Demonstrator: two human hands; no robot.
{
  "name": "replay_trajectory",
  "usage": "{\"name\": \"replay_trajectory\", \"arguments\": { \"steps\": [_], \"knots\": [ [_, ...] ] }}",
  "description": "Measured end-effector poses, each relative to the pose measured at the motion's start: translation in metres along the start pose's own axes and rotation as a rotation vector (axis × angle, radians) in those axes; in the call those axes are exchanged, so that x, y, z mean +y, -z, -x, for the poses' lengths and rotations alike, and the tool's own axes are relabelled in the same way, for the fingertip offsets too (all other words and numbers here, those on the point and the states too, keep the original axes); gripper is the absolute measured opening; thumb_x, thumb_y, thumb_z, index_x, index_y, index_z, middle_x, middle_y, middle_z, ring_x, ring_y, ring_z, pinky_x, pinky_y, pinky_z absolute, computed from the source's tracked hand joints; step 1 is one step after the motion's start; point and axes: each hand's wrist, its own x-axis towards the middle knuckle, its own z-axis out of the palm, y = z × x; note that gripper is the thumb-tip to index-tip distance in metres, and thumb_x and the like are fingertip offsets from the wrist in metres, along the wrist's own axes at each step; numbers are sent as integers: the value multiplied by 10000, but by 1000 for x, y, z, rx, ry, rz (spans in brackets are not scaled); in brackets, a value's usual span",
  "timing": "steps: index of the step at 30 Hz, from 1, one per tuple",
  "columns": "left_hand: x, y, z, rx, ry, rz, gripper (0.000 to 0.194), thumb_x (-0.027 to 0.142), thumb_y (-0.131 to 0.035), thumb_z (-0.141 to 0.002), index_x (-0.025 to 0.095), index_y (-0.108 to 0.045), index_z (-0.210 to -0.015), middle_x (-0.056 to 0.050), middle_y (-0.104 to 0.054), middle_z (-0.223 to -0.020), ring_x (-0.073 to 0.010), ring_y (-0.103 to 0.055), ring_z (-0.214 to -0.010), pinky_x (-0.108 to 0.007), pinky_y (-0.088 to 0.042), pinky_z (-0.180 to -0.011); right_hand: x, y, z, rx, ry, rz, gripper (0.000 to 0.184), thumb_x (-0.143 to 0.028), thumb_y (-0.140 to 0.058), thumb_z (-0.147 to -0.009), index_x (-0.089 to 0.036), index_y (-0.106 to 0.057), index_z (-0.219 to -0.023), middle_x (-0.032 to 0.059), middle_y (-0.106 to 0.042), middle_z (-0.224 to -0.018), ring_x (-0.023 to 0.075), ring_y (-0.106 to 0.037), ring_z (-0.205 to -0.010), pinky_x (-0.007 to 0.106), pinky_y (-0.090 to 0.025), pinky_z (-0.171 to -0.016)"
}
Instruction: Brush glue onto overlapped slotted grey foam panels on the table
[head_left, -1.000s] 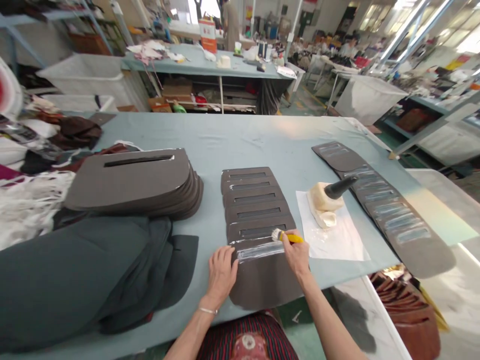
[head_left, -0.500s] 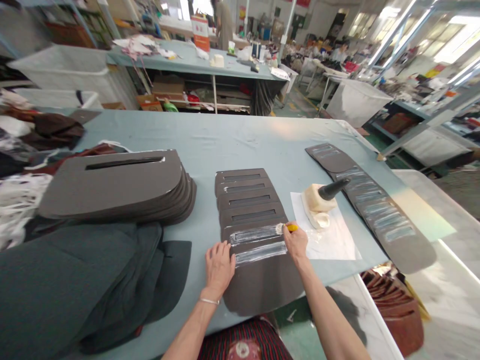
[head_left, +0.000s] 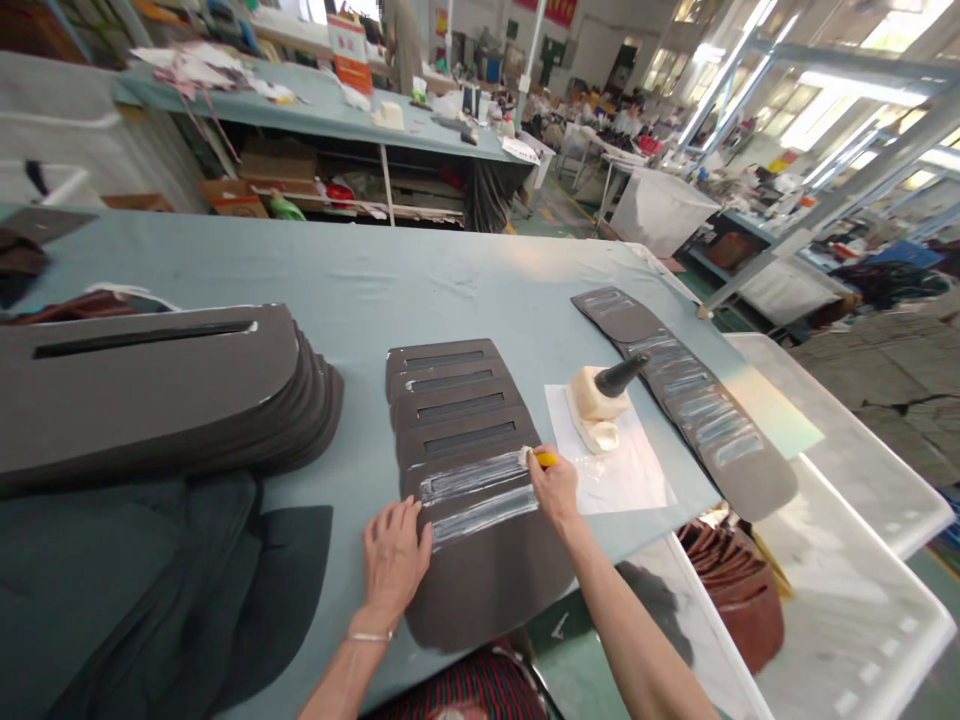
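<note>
In the middle of the table, dark grey slotted panels (head_left: 487, 580) lie overlapped in a row, each slot showing. White, wet-looking glue (head_left: 472, 515) coats the two nearest slots, while the farther slots look dark. My right hand (head_left: 555, 490) grips a yellow-handled brush (head_left: 545, 459), its pale tip on the right end of the second coated slot. Resting on the left edge of the panels, my left hand (head_left: 394, 550) has its fingers stretched out. Right of the panels, a cream glue bottle (head_left: 596, 398) with a black nozzle lies on a white sheet (head_left: 630, 480).
A thick stack of slotted panels (head_left: 172, 390) stands at left, with dark green cloth pieces (head_left: 112, 600) nearer me. Coated panels (head_left: 682, 390) lie along the right side. White bins (head_left: 847, 590) stand beyond the table's right edge, near brown pieces (head_left: 735, 600).
The view has swung to the right, so everything sits farther left. The brush stays at the right end of the second coated slot; the left hand still rests on the panels' edge.
</note>
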Motion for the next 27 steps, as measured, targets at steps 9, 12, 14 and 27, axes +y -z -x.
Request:
{"name": "replay_trajectory", "arguments": {
  "steps": [9, 12, 14, 27],
  "knots": [
    [0, 2, -1, -15, 89, 99, 322, 286, -453, -873, 195, -535, -1172, -102, -578, -1210, -256, -492, -1124, -445, -382, -953, -33, -9, 14, 10, -17, -136, 326, -472, -455, -864, -199, -618, -791, 0, -588, -607, 137, -511, -531, 237, -375, -553],
    [2, 9, 1, 13, 163, 191, 350, 303, -423, -891, 187, -493, -1214, -102, -566, -1189, -231, -510, -1100, -415, -423, -912, -75, -26, 37, -119, 48, -301, 278, -444, -489, -870, -205, -616, -804, 5, -609, -653, 134, -531, -561, 234, -399, -578],
    [5, 12, 8, 20, 139, 208, 324, 292, -404, -898, 188, -518, -1184, -103, -565, -1182, -224, -519, -1092, -408, -429, -907, -102, -41, 57, -187, 96, -363, 257, -416, -480, -882, -209, -618, -815, 12, -624, -683, 137, -547, -585, 237, -414, -602],
    [11, 4, 34, -63, -66, 65, 337, 248, -398, -902, 204, -552, -1198, -98, -587, -1238, -262, -484, -1188, -439, -376, -969, 5, 23, 15, -22, -87, -135, 313, -473, -505, -826, -201, -655, -788, -2, -601, -576, 142, -523, -508, 245, -405, -530]
  ]
}}
